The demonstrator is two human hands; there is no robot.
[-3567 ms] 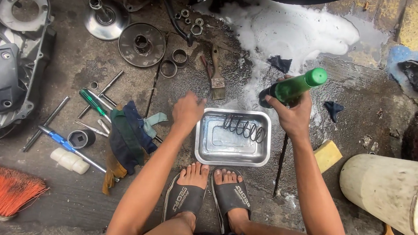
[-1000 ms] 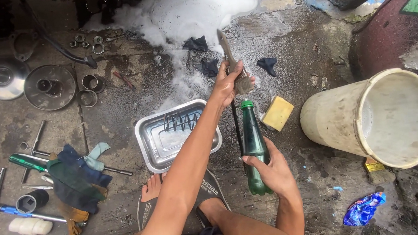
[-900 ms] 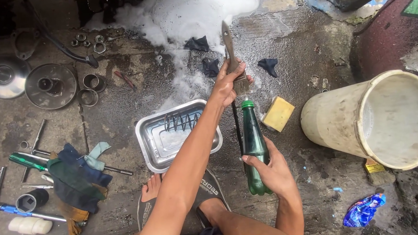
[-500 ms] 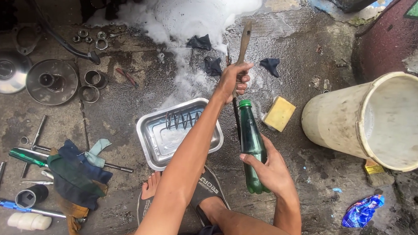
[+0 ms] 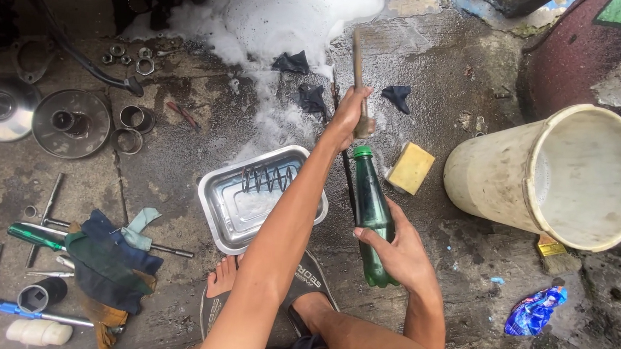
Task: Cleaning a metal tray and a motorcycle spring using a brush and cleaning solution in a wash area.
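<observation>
two things were in hand: a green plastic bottle (image 5: 372, 219) stood capped and near upright just right of the steel tray (image 5: 217, 215), the right hand (image 5: 392, 251) with its fingers wrapped round the lower body, while the left hand (image 5: 350, 114) closed its fingers on a paintbrush (image 5: 358, 80) right above the cap, handle pointing away. a coil spring (image 5: 264, 177) lay in the tray, a yellow sponge (image 5: 410, 168) just beyond the bottle, and a pale bucket (image 5: 548, 176) on its side farther right on the wet floor.

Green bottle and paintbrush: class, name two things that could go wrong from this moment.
1. The right hand grips the green bottle on wet, soapy ground; it could slip or tip.
2. The left hand holds the paintbrush right above the bottle's mouth; liquid may drip onto the yellow sponge rather than the steel tray.
</observation>
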